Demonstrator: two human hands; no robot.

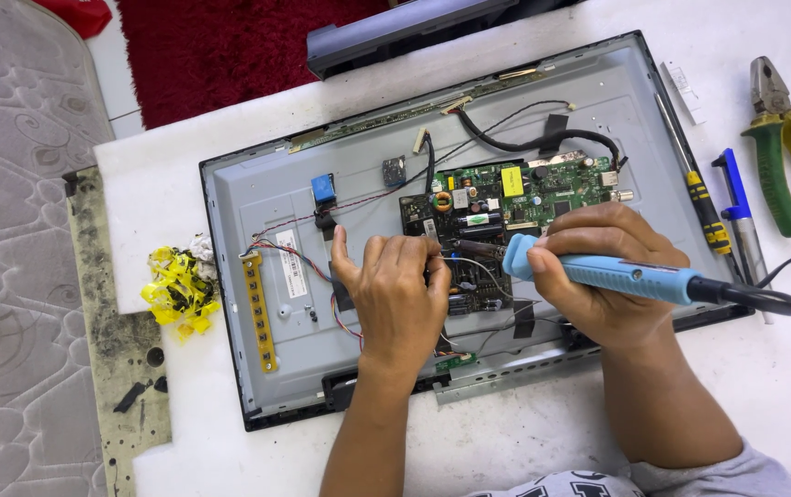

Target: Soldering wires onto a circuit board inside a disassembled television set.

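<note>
An opened flat television back lies on a white table, its grey metal pan exposed. A green circuit board sits in the middle of the pan. My right hand grips a blue soldering iron, whose dark tip points left onto the board's lower part. My left hand rests on the pan just left of the tip, fingers curled at the board's edge; a thin strand of solder wire seems to run from it. Black cables loop above the board.
A yellow-handled screwdriver, a blue-handled tool and green-handled pliers lie at the right. Crumpled yellow tape sits left of the set, beside a yellow button strip. A red rug lies beyond the table.
</note>
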